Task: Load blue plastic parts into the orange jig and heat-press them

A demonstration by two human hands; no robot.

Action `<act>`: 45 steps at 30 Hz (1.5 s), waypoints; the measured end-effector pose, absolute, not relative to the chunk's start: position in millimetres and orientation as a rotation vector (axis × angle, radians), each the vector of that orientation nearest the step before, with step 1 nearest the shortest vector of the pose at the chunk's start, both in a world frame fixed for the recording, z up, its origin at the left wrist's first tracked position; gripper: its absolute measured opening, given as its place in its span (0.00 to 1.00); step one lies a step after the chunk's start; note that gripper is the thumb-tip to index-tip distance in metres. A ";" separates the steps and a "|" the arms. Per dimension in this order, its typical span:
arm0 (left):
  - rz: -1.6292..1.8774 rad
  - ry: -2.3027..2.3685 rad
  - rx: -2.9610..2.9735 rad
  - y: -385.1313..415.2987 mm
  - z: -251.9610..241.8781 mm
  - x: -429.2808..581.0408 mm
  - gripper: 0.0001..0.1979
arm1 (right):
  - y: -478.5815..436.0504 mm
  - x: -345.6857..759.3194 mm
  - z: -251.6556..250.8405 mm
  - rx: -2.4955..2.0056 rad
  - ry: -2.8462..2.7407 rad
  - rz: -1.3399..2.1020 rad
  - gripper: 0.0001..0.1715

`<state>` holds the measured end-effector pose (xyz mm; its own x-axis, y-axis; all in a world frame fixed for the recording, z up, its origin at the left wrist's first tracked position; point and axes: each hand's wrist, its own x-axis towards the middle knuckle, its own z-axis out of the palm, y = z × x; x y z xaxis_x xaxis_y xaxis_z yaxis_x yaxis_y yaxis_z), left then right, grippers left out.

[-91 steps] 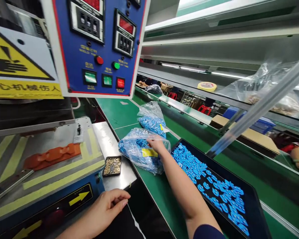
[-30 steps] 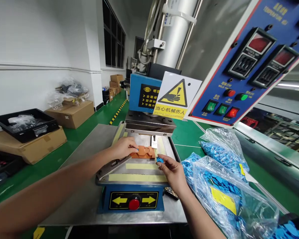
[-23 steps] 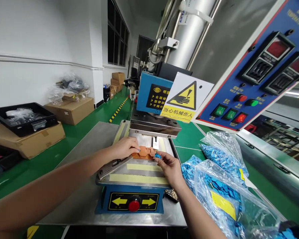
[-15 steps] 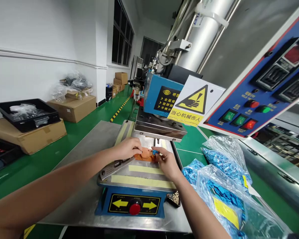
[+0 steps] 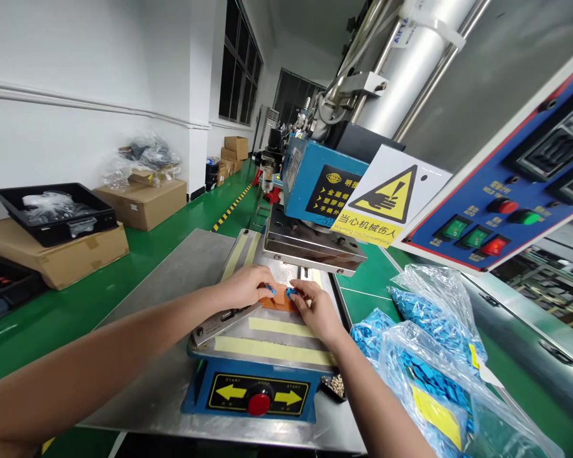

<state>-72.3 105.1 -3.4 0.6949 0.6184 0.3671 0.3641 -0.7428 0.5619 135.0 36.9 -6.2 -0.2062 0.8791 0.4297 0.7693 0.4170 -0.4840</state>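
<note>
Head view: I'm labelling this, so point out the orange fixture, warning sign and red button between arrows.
Orange fixture (image 5: pixel 280 299): head view, its visible middle.
Warning sign (image 5: pixel 389 197): head view, its printed face.
Red button (image 5: pixel 258 404): head view, its front face.

Holds a small blue piece (image 5: pixel 270 290) in the left hand (image 5: pixel 249 285), by the left part of an orange fixture (image 5: pixel 279 299). Holds a second blue piece (image 5: pixel 291 292) in the right hand (image 5: pixel 317 310), farther right along the fixture. Leaves the fixture's middle visible, lying crosswise on a metal plate (image 5: pixel 239 328); covers both pieces partly with fingertips.
</note>
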 end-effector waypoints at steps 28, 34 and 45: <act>0.760 0.654 2.587 111.3 -7.9 -75.4 0.10 | 33.1 128.1 -8.9 -1.304 -2.113 0.064 0.16; 0.757 0.605 2.596 114.9 -8.1 -75.5 0.10 | 35.7 127.9 -3.8 -1.340 -2.243 0.005 0.17; 0.721 0.660 2.539 107.5 -4.1 -76.2 0.11 | 22.4 136.3 -10.7 -1.416 -2.012 0.230 0.23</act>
<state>-76.2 107.5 -4.1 0.7529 0.5415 0.3741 0.3249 -0.8001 0.5042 136.3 22.4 -10.7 -0.1980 0.8902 0.4104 0.7743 0.3987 -0.4913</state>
